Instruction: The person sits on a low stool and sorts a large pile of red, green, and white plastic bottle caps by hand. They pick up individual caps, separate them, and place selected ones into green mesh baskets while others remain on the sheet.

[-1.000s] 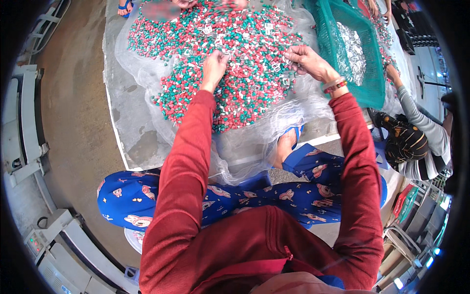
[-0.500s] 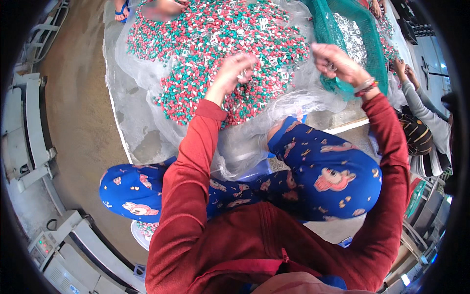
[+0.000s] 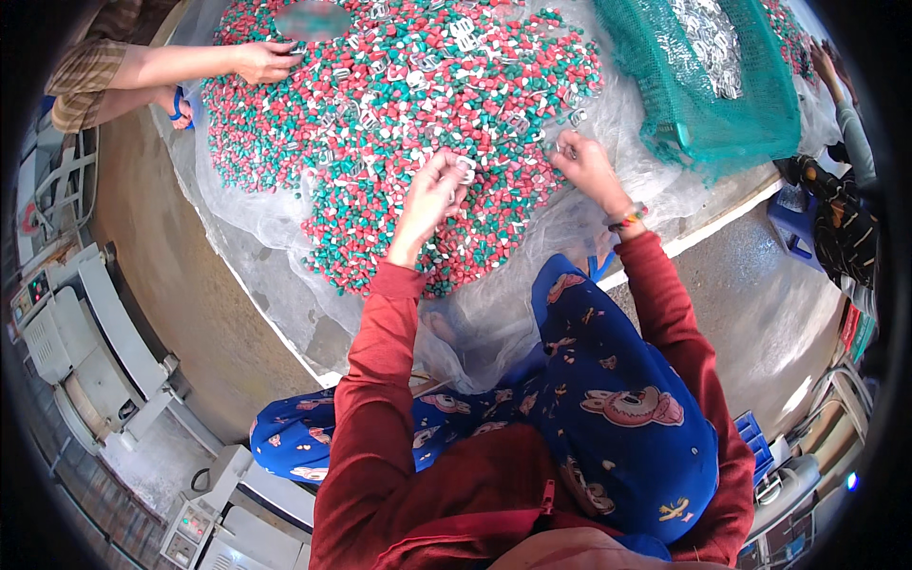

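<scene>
My left hand (image 3: pixel 432 201) is over the near part of a spread heap of small red, green and white pieces (image 3: pixel 380 180), its fingers closed on a silver metal buckle (image 3: pixel 466 171). At the heap's right edge, my right hand (image 3: pixel 589 174) has its fingers curled with the tips together. Something small seems to be at those fingertips, but I cannot make it out. More silver buckles (image 3: pixel 463 35) lie scattered among the pieces. Right of the heap, a green mesh-lined basket (image 3: pixel 665 133) holds a pile of silver buckles (image 3: pixel 712 57).
Thin whitish netting (image 3: pixel 256 223) lies under the heap on a low platform. At the left, another person's hand (image 3: pixel 264 62) reaches over the heap. Another person's arm (image 3: pixel 850 133) shows at the far right. Grey machines (image 3: pixel 85 351) stand along the left.
My right hand has moved left, from beside the green basket to the heap's edge. A buckle now shows clearly in my left hand. Another person's arm extends further in from the left. The view has shifted.
</scene>
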`<state>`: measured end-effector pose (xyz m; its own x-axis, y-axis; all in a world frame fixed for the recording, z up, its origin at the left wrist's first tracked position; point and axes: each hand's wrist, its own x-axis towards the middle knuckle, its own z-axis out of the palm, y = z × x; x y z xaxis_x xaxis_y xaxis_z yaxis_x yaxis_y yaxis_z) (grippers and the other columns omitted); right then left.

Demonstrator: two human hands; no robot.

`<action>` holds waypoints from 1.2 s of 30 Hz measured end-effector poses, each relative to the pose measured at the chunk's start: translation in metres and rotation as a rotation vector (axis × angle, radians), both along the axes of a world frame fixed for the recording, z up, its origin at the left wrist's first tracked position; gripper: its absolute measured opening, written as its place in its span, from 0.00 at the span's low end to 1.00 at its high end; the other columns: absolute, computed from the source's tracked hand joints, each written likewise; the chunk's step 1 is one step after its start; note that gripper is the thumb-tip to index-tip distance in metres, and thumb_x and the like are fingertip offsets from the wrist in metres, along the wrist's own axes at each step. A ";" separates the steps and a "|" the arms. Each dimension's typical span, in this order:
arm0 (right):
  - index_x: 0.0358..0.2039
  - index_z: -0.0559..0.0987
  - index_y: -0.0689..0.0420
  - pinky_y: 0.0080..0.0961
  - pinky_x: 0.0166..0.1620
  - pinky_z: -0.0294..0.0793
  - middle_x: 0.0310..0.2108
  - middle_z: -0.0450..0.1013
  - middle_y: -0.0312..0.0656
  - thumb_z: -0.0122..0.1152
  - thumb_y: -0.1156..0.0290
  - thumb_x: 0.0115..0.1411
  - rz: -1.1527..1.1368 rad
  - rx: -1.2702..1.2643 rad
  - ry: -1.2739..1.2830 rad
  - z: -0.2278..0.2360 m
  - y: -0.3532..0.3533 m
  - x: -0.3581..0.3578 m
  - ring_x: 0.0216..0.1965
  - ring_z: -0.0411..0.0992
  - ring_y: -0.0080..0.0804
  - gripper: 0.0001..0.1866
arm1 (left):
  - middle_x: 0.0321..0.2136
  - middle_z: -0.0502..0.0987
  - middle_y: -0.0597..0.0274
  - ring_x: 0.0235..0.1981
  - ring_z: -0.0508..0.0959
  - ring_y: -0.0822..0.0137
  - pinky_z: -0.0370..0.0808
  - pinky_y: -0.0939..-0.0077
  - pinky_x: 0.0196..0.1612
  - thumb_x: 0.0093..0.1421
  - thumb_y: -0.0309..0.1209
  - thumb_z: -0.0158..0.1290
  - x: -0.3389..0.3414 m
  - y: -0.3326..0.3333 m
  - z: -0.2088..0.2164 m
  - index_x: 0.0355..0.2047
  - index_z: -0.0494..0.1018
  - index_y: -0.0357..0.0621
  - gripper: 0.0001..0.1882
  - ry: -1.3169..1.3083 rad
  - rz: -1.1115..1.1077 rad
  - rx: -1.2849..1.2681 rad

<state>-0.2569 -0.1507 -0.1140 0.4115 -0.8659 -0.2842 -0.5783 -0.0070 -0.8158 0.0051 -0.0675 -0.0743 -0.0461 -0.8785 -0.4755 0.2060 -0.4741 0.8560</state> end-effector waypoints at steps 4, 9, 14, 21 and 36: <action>0.26 0.70 0.53 0.15 0.20 0.53 0.16 0.62 0.29 0.52 0.63 0.63 -0.440 0.746 -0.865 0.028 0.013 0.008 0.18 0.60 0.17 0.10 | 0.32 0.74 0.53 0.20 0.71 0.72 0.64 0.83 0.15 0.51 0.23 0.37 0.001 -0.019 0.019 0.43 0.68 0.35 0.18 0.478 0.084 -0.089; 0.22 0.68 0.52 0.13 0.19 0.53 0.16 0.62 0.30 0.52 0.65 0.63 -0.459 0.749 -0.513 0.036 0.016 0.008 0.18 0.61 0.17 0.13 | 0.31 0.75 0.50 0.23 0.74 0.66 0.71 0.76 0.22 0.56 0.32 0.54 -0.037 -0.062 0.004 0.43 0.72 0.33 0.17 -0.308 -0.172 -0.213; 0.29 0.69 0.53 0.13 0.21 0.59 0.19 0.67 0.32 0.53 0.71 0.60 -0.637 0.653 -0.866 0.034 0.010 -0.013 0.20 0.66 0.20 0.04 | 0.37 0.73 0.43 0.34 0.78 0.46 0.76 0.55 0.36 0.55 0.32 0.56 -0.072 -0.082 -0.027 0.35 0.72 0.33 0.13 -1.220 -0.393 -0.435; 0.46 0.72 0.56 0.31 0.30 0.72 0.30 0.77 0.44 0.57 0.67 0.57 -0.411 0.180 0.010 0.003 -0.032 -0.018 0.28 0.74 0.35 0.16 | 0.40 0.69 0.45 0.35 0.77 0.44 0.76 0.54 0.36 0.56 0.29 0.54 -0.060 -0.067 -0.042 0.46 0.65 0.41 0.18 -1.231 -0.414 -0.519; 0.40 0.80 0.62 0.20 0.28 0.67 0.20 0.73 0.34 0.60 0.63 0.58 -0.207 0.120 -0.227 0.004 0.016 0.023 0.22 0.66 0.17 0.16 | 0.38 0.71 0.50 0.36 0.77 0.48 0.77 0.57 0.35 0.58 0.34 0.53 -0.066 -0.076 -0.045 0.49 0.67 0.46 0.18 -1.205 -0.392 -0.569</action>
